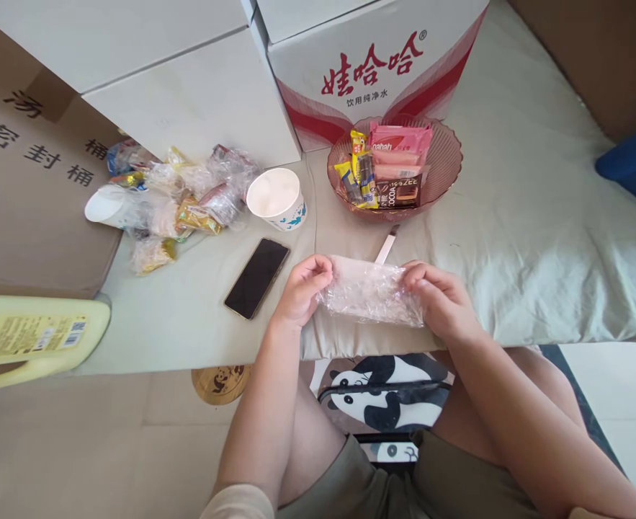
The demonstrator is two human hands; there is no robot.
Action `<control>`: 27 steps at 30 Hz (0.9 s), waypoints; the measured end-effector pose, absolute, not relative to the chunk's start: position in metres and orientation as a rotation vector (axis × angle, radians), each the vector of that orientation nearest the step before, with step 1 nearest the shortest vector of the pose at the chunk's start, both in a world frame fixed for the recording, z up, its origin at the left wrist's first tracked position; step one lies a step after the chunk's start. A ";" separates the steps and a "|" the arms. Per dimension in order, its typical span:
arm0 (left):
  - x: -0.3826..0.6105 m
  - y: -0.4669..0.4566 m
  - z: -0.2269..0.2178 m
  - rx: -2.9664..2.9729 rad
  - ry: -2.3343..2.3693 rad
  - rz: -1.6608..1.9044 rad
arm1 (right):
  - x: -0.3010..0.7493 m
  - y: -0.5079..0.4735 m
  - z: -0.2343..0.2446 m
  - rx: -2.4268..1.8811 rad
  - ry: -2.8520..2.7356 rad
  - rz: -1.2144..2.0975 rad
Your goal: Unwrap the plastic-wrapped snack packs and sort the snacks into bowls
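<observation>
My left hand (304, 288) pinches the left end of a crinkled clear plastic bag (372, 292). At the bag's right end, the fingers of my right hand (441, 295) are closed on it too. It is stretched flat between both hands, above the front edge of the cloth-covered surface. Just behind it lies a thin white-handled thing with a dark tip (387, 246), partly covered by the bag. A pink ribbed bowl (447, 162) farther back holds several wrapped snacks (398, 148). To the left of my left hand is a dark-screened phone (257, 278).
A white paper cup (279, 200) stands beside a heap of wrappers and bagged snacks (188, 187), with another paper cup (106, 207) tipped over. Boxes (377, 72) line the back. A yellow jug (37, 339) lies at left, a blue object (634, 169) at right.
</observation>
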State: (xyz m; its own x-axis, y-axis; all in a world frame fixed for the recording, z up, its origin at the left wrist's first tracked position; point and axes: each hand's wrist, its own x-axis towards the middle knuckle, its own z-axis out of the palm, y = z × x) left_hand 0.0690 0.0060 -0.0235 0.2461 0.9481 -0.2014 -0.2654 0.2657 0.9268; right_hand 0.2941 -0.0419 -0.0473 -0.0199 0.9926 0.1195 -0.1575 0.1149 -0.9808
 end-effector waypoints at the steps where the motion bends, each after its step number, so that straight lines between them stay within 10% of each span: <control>1: 0.069 0.006 -0.024 0.902 0.943 1.000 | 0.294 -0.043 -0.047 -1.036 -1.178 1.222; 27: 0.070 0.006 -0.027 0.871 1.012 1.019 | 0.288 -0.043 -0.041 -1.166 -1.158 1.287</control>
State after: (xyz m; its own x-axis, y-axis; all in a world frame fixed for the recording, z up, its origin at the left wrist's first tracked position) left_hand 0.0695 0.0057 -0.0274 0.1896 0.9494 -0.2503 -0.2564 0.2940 0.9208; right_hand 0.2881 -0.0425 -0.0414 -0.0278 0.9991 -0.0325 -0.0729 -0.0345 -0.9967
